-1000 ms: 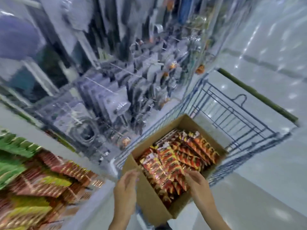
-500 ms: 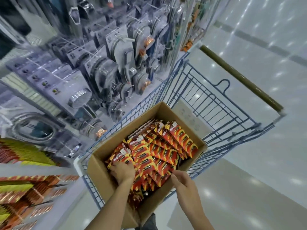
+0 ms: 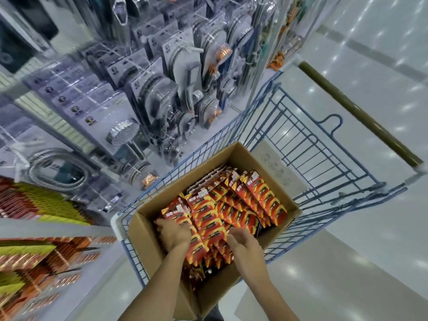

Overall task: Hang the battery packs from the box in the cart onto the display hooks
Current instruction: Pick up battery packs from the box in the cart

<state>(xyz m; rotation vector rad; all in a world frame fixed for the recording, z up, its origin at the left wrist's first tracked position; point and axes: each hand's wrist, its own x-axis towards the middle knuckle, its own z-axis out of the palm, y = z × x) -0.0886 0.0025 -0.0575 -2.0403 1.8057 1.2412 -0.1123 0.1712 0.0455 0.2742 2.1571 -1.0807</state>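
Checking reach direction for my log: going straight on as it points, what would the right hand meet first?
The right hand would likely meet the red-orange carded battery packs standing in the open brown cardboard box; it may already touch them, depth is unclear.

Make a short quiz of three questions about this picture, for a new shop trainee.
1. True or false: the cardboard box stands inside the blue cart.
2. Where are the left hand and the right hand?
A. in the air above the box
B. inside the box, on the battery packs
C. outside the cart
3. Short answer: which hand is nearer to the hanging shower heads?

Key: 1 true; 2 B; 3 the left hand.
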